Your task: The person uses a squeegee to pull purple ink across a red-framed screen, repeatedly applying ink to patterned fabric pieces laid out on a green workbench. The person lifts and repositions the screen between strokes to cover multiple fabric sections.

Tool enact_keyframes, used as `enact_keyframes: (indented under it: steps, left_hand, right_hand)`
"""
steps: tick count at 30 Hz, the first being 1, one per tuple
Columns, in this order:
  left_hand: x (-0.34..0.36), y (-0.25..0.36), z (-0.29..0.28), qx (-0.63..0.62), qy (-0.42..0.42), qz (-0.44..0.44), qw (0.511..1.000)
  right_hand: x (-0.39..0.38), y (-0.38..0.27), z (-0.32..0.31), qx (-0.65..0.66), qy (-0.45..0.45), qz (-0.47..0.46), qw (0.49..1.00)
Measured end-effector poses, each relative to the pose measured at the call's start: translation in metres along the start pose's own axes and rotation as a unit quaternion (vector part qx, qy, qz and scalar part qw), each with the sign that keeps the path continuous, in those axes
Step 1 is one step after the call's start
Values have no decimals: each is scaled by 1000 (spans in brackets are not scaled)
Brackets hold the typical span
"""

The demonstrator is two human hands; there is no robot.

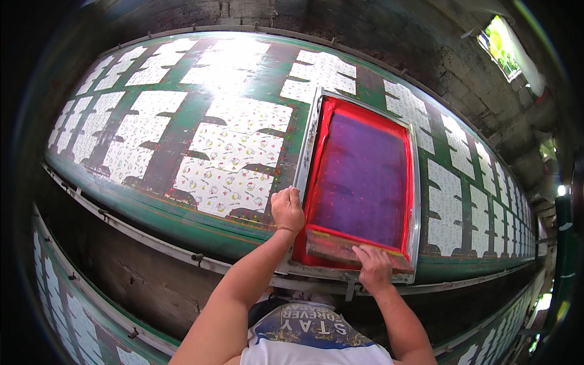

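A screen-printing frame [416, 182] with metal sides lies on the long green table. Its purple mesh [362, 176] is bordered with bright red ink. My left hand [288, 210] is closed round the frame's left side, towards the near end. At the near end of the mesh my right hand [374, 267] grips a squeegee [331, 244], a wide flat blade smeared with red, lying across the frame. Left of the frame lie white cut fabric pieces [234, 164] printed with small red, yellow and green figures.
The green printing table [201, 219] carries more white fabric pieces [444, 207] to the right of the frame. A metal rail [152, 243] with small stops runs along its near edge. Another table with fabric pieces [79, 316] stands at the lower left. A block wall [450, 67] rises behind.
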State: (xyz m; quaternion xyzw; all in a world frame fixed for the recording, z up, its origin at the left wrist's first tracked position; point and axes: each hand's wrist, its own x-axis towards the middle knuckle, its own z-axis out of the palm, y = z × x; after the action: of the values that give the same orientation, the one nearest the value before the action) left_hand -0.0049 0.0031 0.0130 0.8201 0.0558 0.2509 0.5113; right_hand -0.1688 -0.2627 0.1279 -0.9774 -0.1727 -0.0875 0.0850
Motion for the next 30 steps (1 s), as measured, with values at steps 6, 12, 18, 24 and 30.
enact_keyframes:
  steps: [6,12,18,24,30]
  left_hand:
    - [-1,-2,1,34,-7,7,999]
    - [-3,1,2,76,-28,5,997]
    - [-3,13,2,70,-23,-38,997]
    - [-2,16,5,79,-15,-41,996]
    - [0,19,6,81,-5,-44,996]
  right_hand:
    - [105,73,31,-16,-1,-1,1000]
    - [229,169,63,-17,22,-6,1000]
    - [339,251,90,-45,22,-15,999]
    - [416,296,78,17,-46,33,998]
    - [446,307,79,-13,-25,28,999]
